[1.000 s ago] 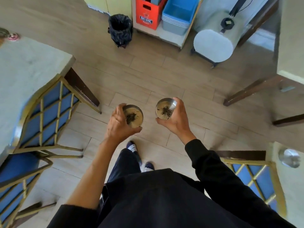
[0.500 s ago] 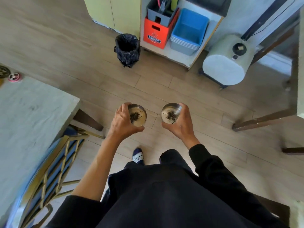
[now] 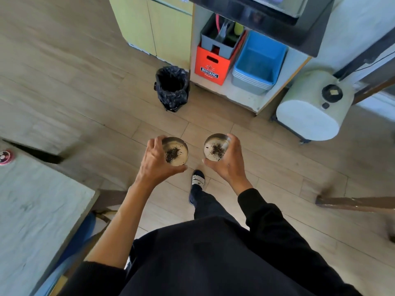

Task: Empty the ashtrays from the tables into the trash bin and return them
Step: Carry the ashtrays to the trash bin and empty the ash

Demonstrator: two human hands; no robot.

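Note:
My left hand grips a round metal ashtray with a dark heap of ash in its middle. My right hand grips a second metal ashtray, also holding dark ash. Both are held level above the wooden floor, side by side and apart. The trash bin, lined with a black bag and open at the top, stands on the floor straight ahead, beyond both hands.
A grey table lies at the left with a blue chair under it. Behind the bin stand a yellow cabinet and a shelf with a red crate and blue tubs. A white cylinder stands right, a wooden leg below it.
I have walked forward: the trash bin and shelf have come closer and lower in view. The chairs at both sides have dropped out of sight. Both hands still hold their ashtrays.

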